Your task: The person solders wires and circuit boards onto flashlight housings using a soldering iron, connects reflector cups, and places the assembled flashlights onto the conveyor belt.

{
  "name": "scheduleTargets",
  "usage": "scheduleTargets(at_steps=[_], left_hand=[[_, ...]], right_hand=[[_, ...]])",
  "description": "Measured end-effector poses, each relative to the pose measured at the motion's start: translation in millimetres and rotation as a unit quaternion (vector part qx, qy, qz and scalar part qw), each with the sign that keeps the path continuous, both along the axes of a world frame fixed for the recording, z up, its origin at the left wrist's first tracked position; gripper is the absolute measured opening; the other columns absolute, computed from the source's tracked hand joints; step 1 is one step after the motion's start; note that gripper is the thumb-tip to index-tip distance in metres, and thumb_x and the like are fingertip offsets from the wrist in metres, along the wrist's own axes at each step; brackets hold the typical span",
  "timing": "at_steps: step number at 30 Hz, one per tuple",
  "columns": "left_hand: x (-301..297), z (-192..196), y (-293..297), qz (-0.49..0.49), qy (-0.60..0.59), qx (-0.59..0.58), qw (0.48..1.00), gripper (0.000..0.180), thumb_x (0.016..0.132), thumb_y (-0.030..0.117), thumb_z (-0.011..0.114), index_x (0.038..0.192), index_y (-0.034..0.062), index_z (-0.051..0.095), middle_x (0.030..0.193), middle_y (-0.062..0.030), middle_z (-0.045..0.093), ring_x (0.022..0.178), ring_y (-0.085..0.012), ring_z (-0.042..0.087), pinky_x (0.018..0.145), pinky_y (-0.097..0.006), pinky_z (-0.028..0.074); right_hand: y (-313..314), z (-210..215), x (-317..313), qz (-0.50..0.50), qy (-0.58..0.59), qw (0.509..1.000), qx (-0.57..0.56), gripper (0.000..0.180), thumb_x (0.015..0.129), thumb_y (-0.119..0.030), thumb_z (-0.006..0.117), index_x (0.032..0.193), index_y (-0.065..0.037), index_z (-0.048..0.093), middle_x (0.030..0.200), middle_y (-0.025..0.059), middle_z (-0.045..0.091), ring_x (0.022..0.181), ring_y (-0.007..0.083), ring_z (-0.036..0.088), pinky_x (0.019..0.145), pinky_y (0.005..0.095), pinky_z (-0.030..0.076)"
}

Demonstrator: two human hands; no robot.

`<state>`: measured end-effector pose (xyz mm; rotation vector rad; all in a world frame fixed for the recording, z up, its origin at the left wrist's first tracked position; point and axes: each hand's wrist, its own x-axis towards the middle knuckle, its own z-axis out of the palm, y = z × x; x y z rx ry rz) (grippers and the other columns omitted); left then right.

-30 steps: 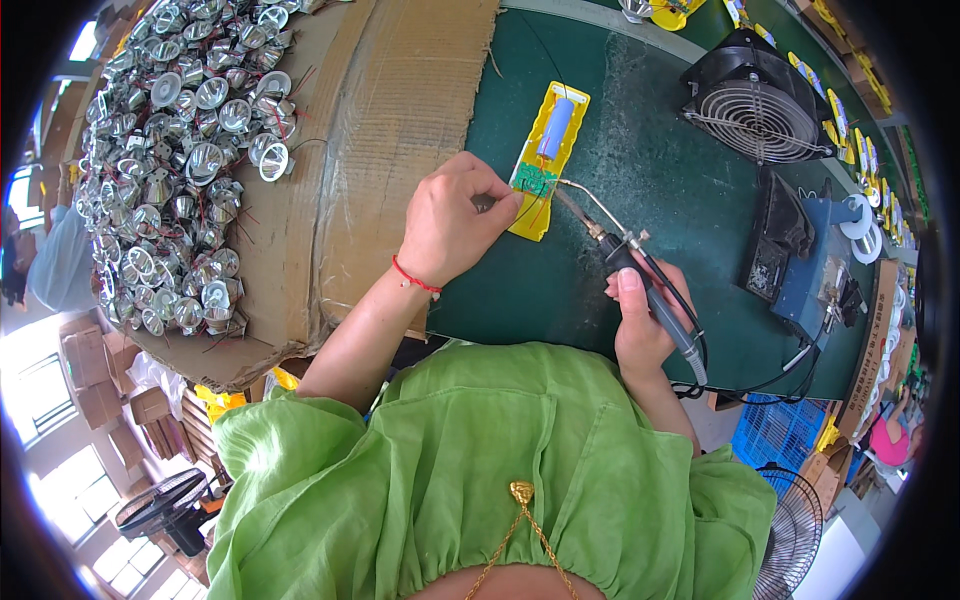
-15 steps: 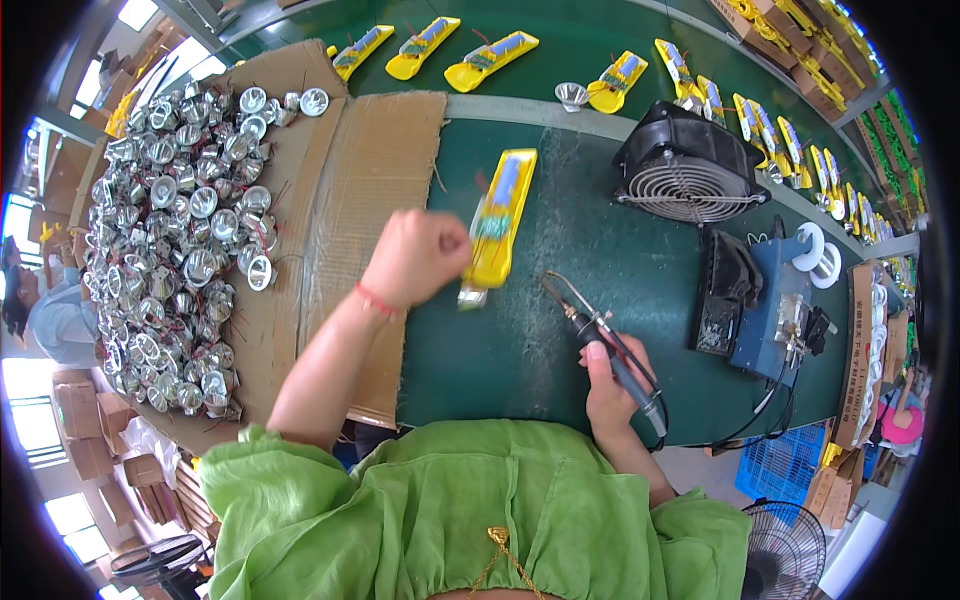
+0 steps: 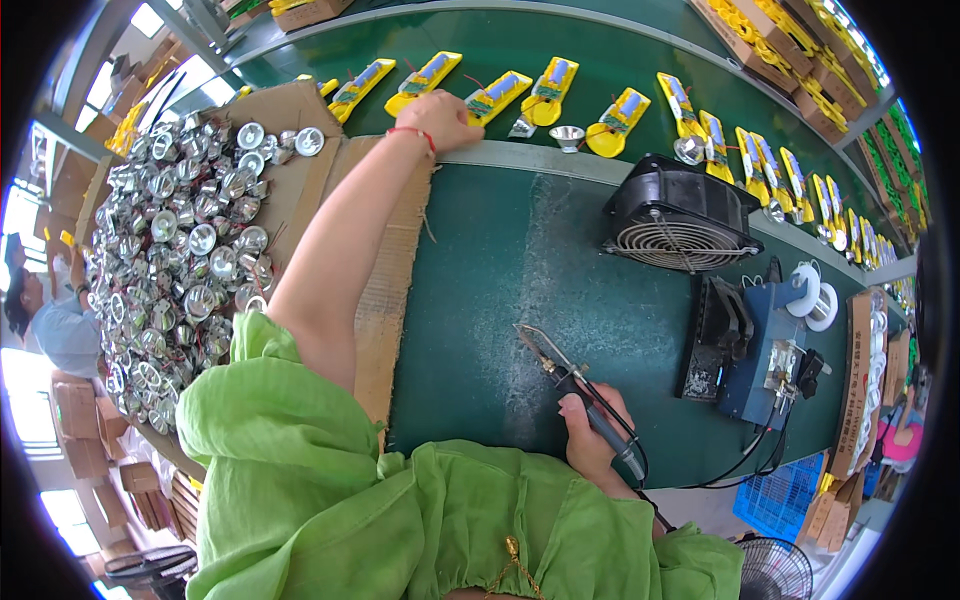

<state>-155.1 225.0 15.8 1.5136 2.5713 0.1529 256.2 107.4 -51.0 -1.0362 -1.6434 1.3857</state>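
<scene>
My left hand reaches over the far edge of the table, beside a yellow lamp housing with a battery and a small green circuit board in it. Its fingers are curled and partly hidden, so I cannot tell whether they grip that housing. Another yellow housing lies just to the right, with a silvery piece at its lower end. In my right hand is a soldering iron with a thin metal tube along it, its tip pointing up and left over the green tabletop.
Silvery reflector cups with wires are heaped on cardboard at the left. A black fan stands at the right, near a blue soldering unit with white spools. More yellow housings line the green belt beyond the table.
My left hand has moved from mid-table up to the belt. The housing that lay on the table is gone from there, and one more lies on the belt. The soldering iron has shifted slightly nearer me.
</scene>
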Motion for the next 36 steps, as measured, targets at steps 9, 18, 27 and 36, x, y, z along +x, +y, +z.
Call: scheduleTargets(at_steps=[9,18,27,36], left_hand=[[167,-9,-207,-0.051,-0.037,0.172,0.983,0.042,0.066,0.042,0.080,0.082,0.0105,0.057,0.080,-0.0087,0.062,0.071,-0.0284,0.063,0.065,-0.039,0.049],[17,-2,-271,0.187,0.314,0.089,0.927,0.011,0.078,0.015,0.062,0.084,0.0093,0.070,0.096,-0.0080,0.058,0.105,-0.0264,0.051,0.086,-0.041,0.040],[-42,-16,-253,0.143,0.403,-0.092,0.899,0.023,0.086,0.019,0.053,0.085,0.0153,0.075,0.104,-0.0013,0.065,0.108,-0.0208,0.051,0.093,-0.044,0.036],[118,-1,-258,0.129,-0.358,0.258,0.888,0.016,0.088,0.011,0.064,0.093,-0.0050,0.063,0.081,-0.0061,0.069,0.073,-0.0085,0.063,0.067,-0.025,0.051]], right_hand=[[-5,8,-7,-0.023,0.025,0.999,-0.030,0.021,0.089,-0.011,0.061,0.105,0.004,0.059,0.078,0.0094,0.063,0.065,0.0118,0.058,0.060,0.0242,0.047],[-6,1,-8,-0.026,0.057,0.998,0.006,0.020,0.090,-0.013,0.063,0.102,0.002,0.061,0.078,0.0077,0.063,0.065,0.0109,0.057,0.060,0.0223,0.046],[-10,1,-9,-0.042,0.061,0.997,0.014,0.020,0.089,-0.012,0.065,0.101,0.003,0.062,0.078,0.0084,0.065,0.065,0.0104,0.058,0.059,0.0216,0.046],[-13,17,-8,-0.001,0.086,0.995,0.049,0.020,0.085,-0.007,0.069,0.099,0.005,0.061,0.076,0.0105,0.066,0.063,0.0117,0.062,0.060,0.0238,0.051]])
